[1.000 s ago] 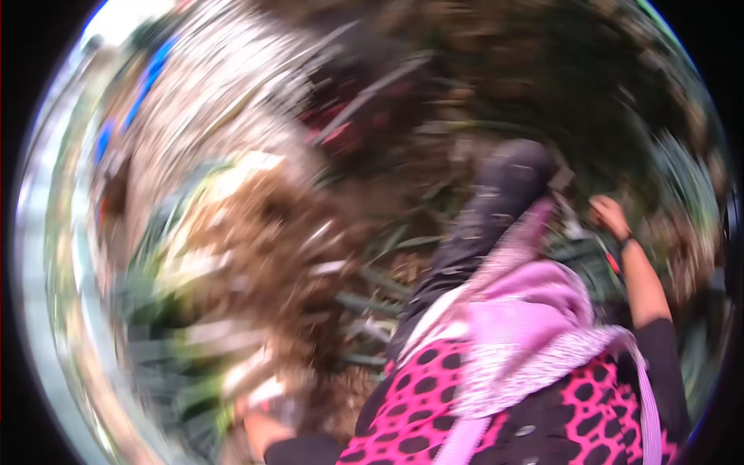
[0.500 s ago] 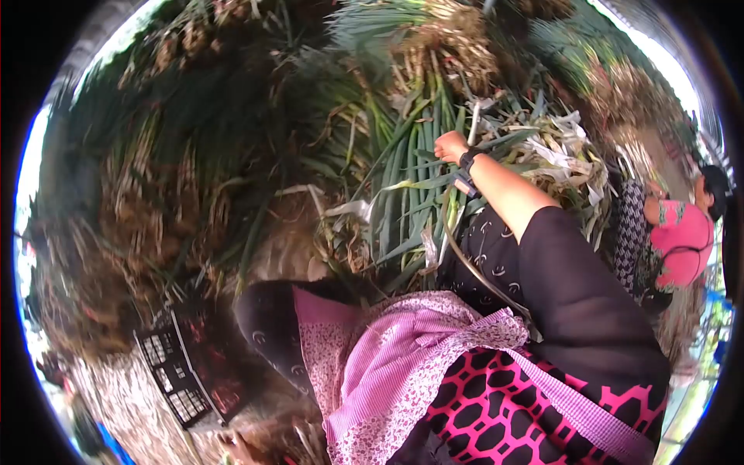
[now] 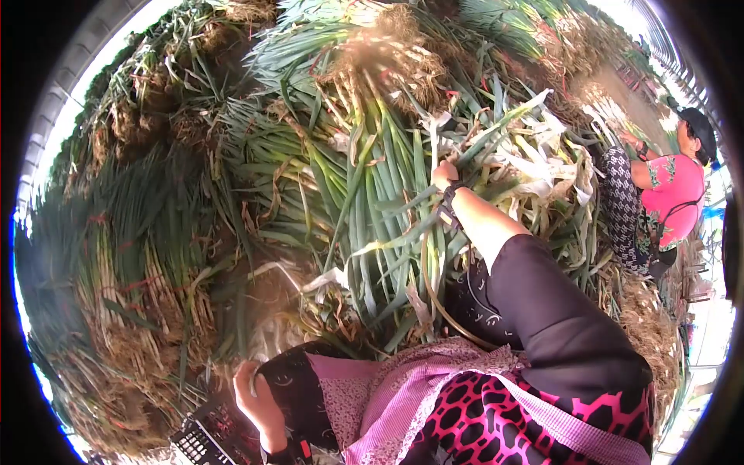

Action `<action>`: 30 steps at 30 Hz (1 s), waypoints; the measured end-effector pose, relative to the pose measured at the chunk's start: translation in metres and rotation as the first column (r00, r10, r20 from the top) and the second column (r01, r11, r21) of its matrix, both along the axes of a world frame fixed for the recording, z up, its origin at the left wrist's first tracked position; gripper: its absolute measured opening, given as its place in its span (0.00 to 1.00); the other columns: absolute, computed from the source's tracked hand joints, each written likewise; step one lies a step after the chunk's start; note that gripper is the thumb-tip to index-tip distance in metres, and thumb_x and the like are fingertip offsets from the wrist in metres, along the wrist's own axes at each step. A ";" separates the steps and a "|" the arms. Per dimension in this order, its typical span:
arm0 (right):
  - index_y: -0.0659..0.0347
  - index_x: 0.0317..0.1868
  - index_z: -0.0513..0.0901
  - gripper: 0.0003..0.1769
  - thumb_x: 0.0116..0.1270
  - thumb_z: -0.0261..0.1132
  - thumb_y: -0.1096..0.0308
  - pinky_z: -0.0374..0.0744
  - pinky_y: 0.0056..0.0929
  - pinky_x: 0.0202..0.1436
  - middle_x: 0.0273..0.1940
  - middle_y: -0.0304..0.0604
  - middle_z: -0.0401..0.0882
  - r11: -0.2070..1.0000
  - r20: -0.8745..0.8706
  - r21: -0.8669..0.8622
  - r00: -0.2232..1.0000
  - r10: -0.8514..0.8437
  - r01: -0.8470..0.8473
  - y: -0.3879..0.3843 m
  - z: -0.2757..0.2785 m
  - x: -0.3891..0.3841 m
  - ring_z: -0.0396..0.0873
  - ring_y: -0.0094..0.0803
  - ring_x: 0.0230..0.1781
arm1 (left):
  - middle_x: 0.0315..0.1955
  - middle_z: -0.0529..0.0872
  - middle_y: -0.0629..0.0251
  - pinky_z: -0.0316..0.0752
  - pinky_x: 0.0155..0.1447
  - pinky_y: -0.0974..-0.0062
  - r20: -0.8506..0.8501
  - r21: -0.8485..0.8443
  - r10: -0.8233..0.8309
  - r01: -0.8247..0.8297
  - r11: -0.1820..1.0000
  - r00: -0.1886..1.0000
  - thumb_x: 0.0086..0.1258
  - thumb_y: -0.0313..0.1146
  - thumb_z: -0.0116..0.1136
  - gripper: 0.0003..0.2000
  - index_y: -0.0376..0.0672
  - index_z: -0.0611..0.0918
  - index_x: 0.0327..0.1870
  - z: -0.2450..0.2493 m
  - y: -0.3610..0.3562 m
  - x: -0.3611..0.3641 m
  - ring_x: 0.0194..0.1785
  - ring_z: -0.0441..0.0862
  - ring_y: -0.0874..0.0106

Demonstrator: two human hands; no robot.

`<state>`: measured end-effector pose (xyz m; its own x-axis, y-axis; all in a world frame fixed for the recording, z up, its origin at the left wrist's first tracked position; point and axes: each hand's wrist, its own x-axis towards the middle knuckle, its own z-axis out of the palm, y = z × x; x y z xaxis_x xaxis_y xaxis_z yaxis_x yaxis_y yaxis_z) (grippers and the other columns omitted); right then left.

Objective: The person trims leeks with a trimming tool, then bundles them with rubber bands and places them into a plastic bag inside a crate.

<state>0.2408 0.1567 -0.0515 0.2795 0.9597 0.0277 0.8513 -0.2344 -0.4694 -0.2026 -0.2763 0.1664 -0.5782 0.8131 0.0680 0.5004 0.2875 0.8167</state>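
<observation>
My right hand (image 3: pixel 444 175) is closed around some green onion leaves (image 3: pixel 496 128), at the right side of a bundle of green onions (image 3: pixel 380 186). The bundle lies in front of my knees, its roots (image 3: pixel 387 58) pointing away from me. A dark band circles that wrist. Low on the left, my left hand (image 3: pixel 260 403) hovers by my knee with its fingers curled; whether something small is in them is hard to make out. Beside it stands a black plastic crate (image 3: pixel 203 443) with reddish contents, partly cut off by the picture's lower edge.
Torn leaves and pale peelings (image 3: pixel 550 167) are heaped to the right. Tied green onion bundles (image 3: pixel 124 271) stand at the left, with more at the back. A person in a pink top (image 3: pixel 674 198) sits at the far right. A thin curved rod (image 3: pixel 430 287) rises near my right knee.
My left hand has come into view at the lower left, near the crate. The whole view has shifted, and my right hand appears slightly lower, still at the leaves.
</observation>
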 end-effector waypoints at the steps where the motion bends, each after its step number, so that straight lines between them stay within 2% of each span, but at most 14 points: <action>1: 0.67 0.33 0.83 0.12 0.57 0.58 0.66 0.78 0.42 0.42 0.34 0.58 0.81 0.986 0.006 -0.150 0.997 0.073 -0.071 0.002 0.013 -0.008 0.81 0.50 0.40 | 0.41 0.81 0.60 0.70 0.55 0.72 -0.014 -0.033 -0.002 0.001 0.999 1.000 0.59 0.18 0.51 0.13 0.34 0.79 0.45 0.002 0.006 0.002 0.46 0.77 0.69; 3: 0.71 0.43 0.81 0.21 0.59 0.62 0.59 0.77 0.42 0.50 0.43 0.63 0.80 0.949 -0.067 -0.313 0.998 0.016 -0.036 -0.005 0.053 -0.030 0.79 0.53 0.47 | 0.39 0.81 0.60 0.71 0.54 0.72 0.017 -0.055 -0.007 0.008 0.998 1.000 0.60 0.18 0.51 0.11 0.33 0.79 0.43 0.007 0.020 0.009 0.45 0.78 0.69; 9: 0.63 0.42 0.83 0.26 0.54 0.66 0.48 0.79 0.38 0.46 0.39 0.54 0.83 0.925 -0.017 -0.379 1.000 0.014 -0.019 -0.001 0.033 -0.040 0.82 0.44 0.44 | 0.33 0.82 0.60 0.73 0.49 0.74 -0.019 -0.072 -0.044 0.043 0.997 0.999 0.59 0.19 0.52 0.08 0.35 0.80 0.39 0.007 0.041 0.014 0.39 0.79 0.69; 12: 0.68 0.43 0.82 0.27 0.57 0.64 0.48 0.77 0.38 0.46 0.38 0.57 0.83 0.944 -0.320 -0.294 0.946 0.049 -0.148 -0.006 0.049 -0.034 0.82 0.47 0.42 | 0.33 0.82 0.59 0.74 0.47 0.73 -0.060 -0.099 -0.092 0.086 0.991 0.994 0.59 0.21 0.53 0.08 0.35 0.80 0.39 0.005 0.044 0.014 0.39 0.80 0.68; 15: 0.61 0.38 0.82 0.20 0.58 0.61 0.52 0.76 0.40 0.36 0.30 0.52 0.81 0.998 -0.360 0.019 0.931 0.061 -0.058 -0.008 0.139 -0.051 0.82 0.43 0.32 | 0.34 0.83 0.58 0.74 0.46 0.71 -0.102 -0.087 -0.121 0.113 0.990 0.987 0.60 0.22 0.54 0.07 0.37 0.80 0.39 0.010 0.048 0.022 0.38 0.81 0.65; 16: 0.59 0.36 0.82 0.18 0.60 0.62 0.51 0.76 0.39 0.33 0.27 0.46 0.81 0.950 -0.419 0.306 0.888 0.189 -0.058 0.003 0.162 -0.049 0.81 0.39 0.27 | 0.34 0.83 0.58 0.74 0.46 0.71 -0.105 -0.079 -0.124 0.116 0.990 0.987 0.60 0.22 0.54 0.07 0.37 0.80 0.39 0.008 0.049 0.022 0.38 0.81 0.65; 18: 0.59 0.39 0.81 0.18 0.60 0.67 0.52 0.74 0.28 0.31 0.28 0.40 0.81 0.916 -0.378 0.390 0.891 0.250 -0.092 0.005 0.274 -0.046 0.79 0.26 0.29 | 0.34 0.83 0.56 0.74 0.46 0.70 -0.160 -0.088 -0.179 0.166 0.982 0.971 0.61 0.25 0.55 0.07 0.37 0.80 0.40 0.000 0.051 0.019 0.39 0.81 0.62; 20: 0.59 0.42 0.81 0.14 0.63 0.66 0.58 0.74 0.22 0.34 0.32 0.36 0.81 0.748 -0.565 0.663 0.628 0.535 -0.040 0.003 0.355 -0.037 0.78 0.24 0.32 | 0.35 0.84 0.56 0.75 0.46 0.69 -0.162 -0.131 -0.189 0.168 0.977 0.969 0.61 0.27 0.56 0.08 0.38 0.81 0.40 -0.003 0.057 0.021 0.40 0.82 0.61; 22: 0.61 0.45 0.79 0.11 0.67 0.63 0.64 0.75 0.20 0.39 0.35 0.35 0.80 0.552 -0.519 0.832 0.423 0.743 0.051 -0.033 0.434 -0.038 0.78 0.24 0.35 | 0.36 0.84 0.57 0.75 0.46 0.68 -0.253 -0.214 -0.279 0.227 0.950 0.927 0.61 0.28 0.56 0.08 0.39 0.82 0.40 0.000 0.069 0.027 0.41 0.82 0.60; 24: 0.63 0.47 0.78 0.13 0.70 0.59 0.62 0.76 0.23 0.42 0.36 0.37 0.79 0.426 -0.450 0.891 0.190 0.873 0.156 -0.085 0.479 -0.047 0.77 0.23 0.35 | 0.35 0.84 0.57 0.75 0.47 0.69 -0.243 -0.066 -0.355 0.350 0.935 0.903 0.60 0.29 0.57 0.08 0.39 0.82 0.40 0.029 0.092 0.058 0.42 0.82 0.60; 26: 0.64 0.46 0.75 0.16 0.73 0.54 0.57 0.76 0.26 0.43 0.36 0.40 0.77 0.343 -0.360 0.930 0.137 0.923 0.135 -0.141 0.489 -0.065 0.75 0.26 0.34 | 0.37 0.84 0.57 0.75 0.47 0.70 -0.171 0.119 -0.448 0.470 0.875 0.878 0.62 0.32 0.58 0.09 0.39 0.82 0.41 0.066 0.125 0.097 0.42 0.82 0.63; 28: 0.59 0.36 0.76 0.17 0.74 0.50 0.55 0.68 0.19 0.30 0.30 0.36 0.76 0.254 -0.284 0.950 0.165 0.945 0.184 -0.168 0.465 -0.095 0.69 0.19 0.26 | 0.43 0.84 0.58 0.72 0.54 0.72 0.035 0.210 -0.583 0.564 0.799 0.812 0.67 0.37 0.56 0.13 0.38 0.80 0.46 0.125 0.147 0.142 0.48 0.81 0.67; 29: 0.58 0.35 0.75 0.17 0.73 0.50 0.55 0.65 0.21 0.31 0.31 0.35 0.76 0.378 -0.396 0.906 0.073 0.915 0.190 -0.203 0.456 -0.115 0.66 0.19 0.26 | 0.46 0.83 0.58 0.69 0.57 0.72 0.414 0.404 -0.644 0.504 0.764 0.644 0.69 0.40 0.54 0.16 0.37 0.78 0.50 0.129 0.158 0.160 0.51 0.79 0.68; 30: 0.58 0.33 0.74 0.16 0.73 0.52 0.55 0.68 0.22 0.35 0.34 0.36 0.77 0.551 -0.531 0.815 -0.152 0.834 0.178 -0.225 0.439 -0.127 0.69 0.20 0.30 | 0.49 0.82 0.59 0.67 0.61 0.72 0.684 0.550 -0.656 0.366 0.751 0.319 0.71 0.43 0.52 0.19 0.36 0.76 0.53 0.128 0.168 0.173 0.54 0.78 0.69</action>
